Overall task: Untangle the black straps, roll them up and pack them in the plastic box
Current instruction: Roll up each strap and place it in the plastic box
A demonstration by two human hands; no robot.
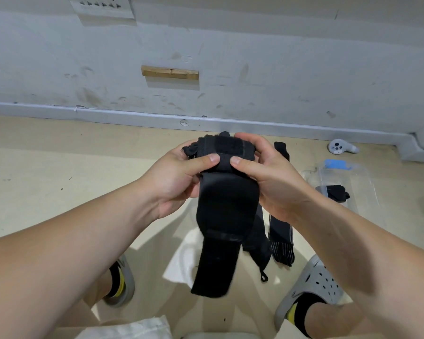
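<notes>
A wide black strap (227,206) is held up in front of me, its top end partly rolled and its long tail hanging down between my knees. My left hand (175,178) grips the roll from the left, thumb pressed on its front. My right hand (271,178) grips it from the right, thumb beside the left one. More black straps (278,231) lie on the floor under my right hand. The clear plastic box (348,184) sits on the floor at the right and holds a rolled black strap (335,192).
A white controller (340,146) lies near the wall at the right. A white cloth (184,260) lies on the beige floor between my feet, which wear grey clogs (316,282). The grey wall and skirting run along the far side.
</notes>
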